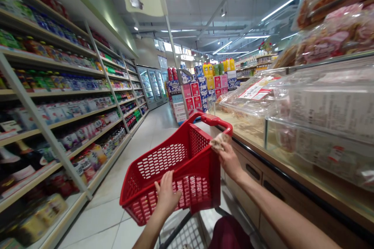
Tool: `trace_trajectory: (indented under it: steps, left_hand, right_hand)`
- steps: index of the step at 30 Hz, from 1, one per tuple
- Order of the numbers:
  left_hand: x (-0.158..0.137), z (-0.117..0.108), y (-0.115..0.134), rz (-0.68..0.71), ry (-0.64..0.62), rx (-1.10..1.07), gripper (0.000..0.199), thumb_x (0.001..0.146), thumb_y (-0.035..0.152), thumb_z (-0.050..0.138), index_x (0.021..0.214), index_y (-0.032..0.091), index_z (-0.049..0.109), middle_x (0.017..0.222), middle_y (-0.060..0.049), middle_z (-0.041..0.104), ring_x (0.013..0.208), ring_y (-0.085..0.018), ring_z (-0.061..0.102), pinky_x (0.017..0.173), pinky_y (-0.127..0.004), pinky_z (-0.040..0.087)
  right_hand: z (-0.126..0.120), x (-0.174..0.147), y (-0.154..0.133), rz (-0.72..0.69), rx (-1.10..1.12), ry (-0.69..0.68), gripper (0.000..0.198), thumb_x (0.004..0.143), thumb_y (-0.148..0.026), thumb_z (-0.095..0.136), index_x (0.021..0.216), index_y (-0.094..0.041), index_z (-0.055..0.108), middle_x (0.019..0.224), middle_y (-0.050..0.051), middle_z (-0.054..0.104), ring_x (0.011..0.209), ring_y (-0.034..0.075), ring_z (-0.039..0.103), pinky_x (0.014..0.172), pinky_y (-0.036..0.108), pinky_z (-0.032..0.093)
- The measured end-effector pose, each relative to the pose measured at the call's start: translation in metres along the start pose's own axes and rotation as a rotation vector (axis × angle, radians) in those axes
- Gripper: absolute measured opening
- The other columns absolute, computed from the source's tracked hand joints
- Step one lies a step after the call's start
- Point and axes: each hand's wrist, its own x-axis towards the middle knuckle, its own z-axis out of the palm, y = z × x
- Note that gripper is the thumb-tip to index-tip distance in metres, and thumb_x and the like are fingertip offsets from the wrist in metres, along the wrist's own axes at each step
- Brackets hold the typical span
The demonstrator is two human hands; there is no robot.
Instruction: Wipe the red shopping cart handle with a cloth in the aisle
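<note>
A red plastic shopping cart with a perforated basket stands in front of me, tilted in view, its handle at the far right end. My left hand is on the basket's near side, fingers hooked over the rim and thumb apart against the outer wall. A crumpled whitish-brown cloth is bunched in my right hand. That hand presses it on the basket's upper corner, just below the handle. The fingertips under the cloth are hidden. Inside the basket, the visible part holds no goods.
Drink shelves line the left side. A wooden display counter with packaged food in clear covers runs close along the right. Stacked cartons stand ahead, with glass-door fridges beyond. Pale floor tiles lie between.
</note>
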Motion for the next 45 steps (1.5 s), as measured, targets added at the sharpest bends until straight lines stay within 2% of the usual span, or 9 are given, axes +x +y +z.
trace_trajectory:
  steps: [5,10,12,18,23,25,31,38,45]
  left_hand:
    - [-0.001,-0.001,0.001,-0.003,0.001,-0.004,0.066,0.059,0.008,0.043,0.125,0.015,0.034,0.133,-0.012,0.037,0.127,-0.023,0.026,0.105,-0.053,0.005]
    - [-0.003,-0.001,0.002,0.007,0.028,0.005,0.067,0.059,0.008,0.043,0.125,0.014,0.034,0.133,-0.013,0.038,0.126,-0.024,0.027,0.104,-0.054,0.007]
    - [-0.003,0.0,0.001,0.004,0.017,0.0,0.067,0.059,0.008,0.043,0.125,0.013,0.034,0.133,-0.013,0.037,0.127,-0.023,0.026,0.105,-0.054,0.006]
    - [-0.005,-0.003,0.0,0.012,-0.014,-0.002,0.068,0.059,0.009,0.042,0.127,0.01,0.031,0.135,-0.013,0.035,0.128,-0.022,0.024,0.105,-0.053,0.004]
    - [-0.008,-0.005,-0.001,0.024,-0.012,0.003,0.067,0.06,0.011,0.041,0.127,0.01,0.031,0.135,-0.014,0.034,0.128,-0.023,0.023,0.104,-0.054,0.005]
    - [-0.009,-0.004,-0.002,0.03,-0.004,0.003,0.068,0.06,0.012,0.041,0.127,0.011,0.031,0.135,-0.014,0.034,0.128,-0.023,0.023,0.104,-0.054,0.005]
    - [-0.009,-0.003,-0.005,0.055,-0.001,-0.006,0.069,0.059,0.012,0.041,0.127,0.011,0.031,0.135,-0.014,0.035,0.128,-0.023,0.023,0.104,-0.054,0.005]
    - [-0.015,-0.002,-0.01,0.109,0.003,-0.025,0.074,0.057,0.011,0.041,0.13,0.01,0.027,0.139,-0.013,0.029,0.13,-0.023,0.017,0.104,-0.054,0.004]
    - [-0.018,-0.005,-0.013,0.128,-0.033,-0.034,0.076,0.056,0.01,0.041,0.131,0.012,0.025,0.14,-0.011,0.027,0.131,-0.022,0.013,0.104,-0.054,0.001]
  right_hand:
    - [0.015,-0.058,-0.018,-0.07,0.143,-0.324,0.029,0.079,-0.012,0.043,0.093,-0.026,0.064,0.096,0.003,0.058,0.093,0.017,0.053,0.079,0.029,0.047]
    - [-0.002,-0.003,-0.004,0.082,0.129,0.102,0.031,0.077,-0.013,0.041,0.099,-0.018,0.062,0.108,0.01,0.05,0.105,0.022,0.046,0.091,0.037,0.04]
    - [-0.002,0.001,0.001,0.127,0.11,0.115,0.032,0.075,-0.011,0.04,0.099,-0.016,0.061,0.108,0.012,0.05,0.103,0.022,0.047,0.09,0.037,0.041]
    - [0.01,-0.059,-0.012,0.088,0.176,-0.36,0.028,0.07,-0.009,0.042,0.083,-0.021,0.065,0.095,0.005,0.058,0.088,0.017,0.056,0.075,0.026,0.047]
    - [-0.004,-0.008,-0.007,0.104,0.121,0.095,0.031,0.076,-0.014,0.041,0.098,-0.018,0.062,0.109,0.011,0.051,0.104,0.022,0.048,0.089,0.037,0.041]
    - [-0.005,-0.001,-0.001,0.148,0.08,0.135,0.03,0.076,-0.015,0.041,0.097,-0.016,0.062,0.109,0.013,0.05,0.104,0.023,0.048,0.089,0.039,0.041]
    - [0.009,-0.067,-0.018,-0.01,0.118,-0.359,0.028,0.076,-0.011,0.042,0.088,-0.023,0.064,0.099,0.005,0.058,0.092,0.018,0.055,0.078,0.028,0.047]
    - [0.012,0.0,-0.045,-0.023,0.104,0.023,0.037,0.078,-0.009,0.038,0.106,-0.022,0.059,0.115,0.008,0.05,0.109,0.02,0.044,0.092,0.036,0.04]
    - [0.023,-0.047,-0.061,-0.03,0.067,-0.366,0.025,0.079,-0.012,0.044,0.09,-0.023,0.065,0.097,0.006,0.059,0.092,0.018,0.054,0.079,0.027,0.046]
